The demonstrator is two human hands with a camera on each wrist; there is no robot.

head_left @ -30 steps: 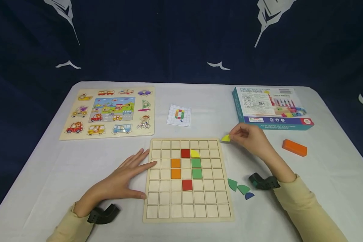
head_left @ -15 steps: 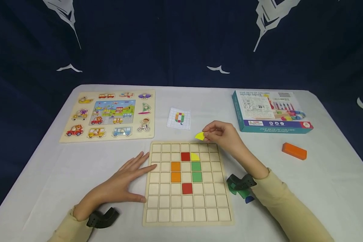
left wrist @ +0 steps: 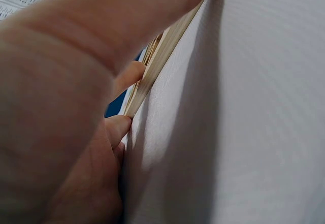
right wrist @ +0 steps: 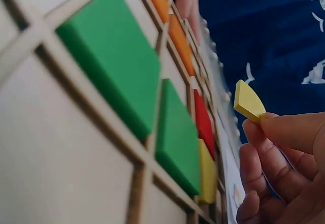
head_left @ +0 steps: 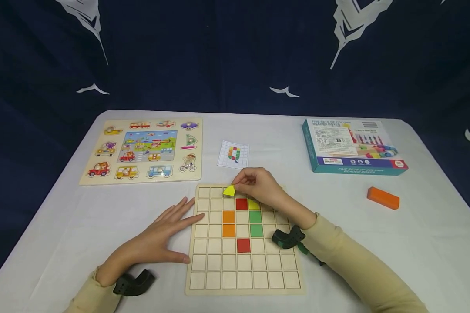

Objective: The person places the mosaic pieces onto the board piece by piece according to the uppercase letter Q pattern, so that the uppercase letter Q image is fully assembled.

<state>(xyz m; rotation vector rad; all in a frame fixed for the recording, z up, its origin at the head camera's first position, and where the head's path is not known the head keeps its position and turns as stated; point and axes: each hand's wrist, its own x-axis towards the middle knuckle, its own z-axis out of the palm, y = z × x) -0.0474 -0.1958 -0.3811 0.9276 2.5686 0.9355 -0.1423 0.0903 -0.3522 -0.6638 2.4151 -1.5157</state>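
My right hand (head_left: 258, 186) pinches a yellow quarter-circle tile (head_left: 229, 191) between thumb and fingertips, above the far rows of a wooden grid board (head_left: 213, 279). In the right wrist view the held yellow tile (right wrist: 248, 101) is clear of the board. Set in the grid are red tiles (head_left: 243, 245), orange tiles (head_left: 229, 216), green tiles (head_left: 255, 216) and another yellow quarter-circle (head_left: 253, 204). With fingers spread, my left hand (head_left: 156, 234) touches the board's left edge; in the left wrist view its fingertips meet the wooden rim (left wrist: 152, 76).
Behind the board lies a pattern card (head_left: 233, 154). A vehicle peg puzzle (head_left: 141, 174) is at the back left, a teal box (head_left: 356, 148) at the back right. An orange block (head_left: 383, 198) lies to the right. My right forearm mostly hides loose green and blue pieces (head_left: 303, 248).
My right hand has carried the yellow quarter-circle tile leftward from beside the board's far right corner to over its upper rows. My left hand has stayed at the board's edge.
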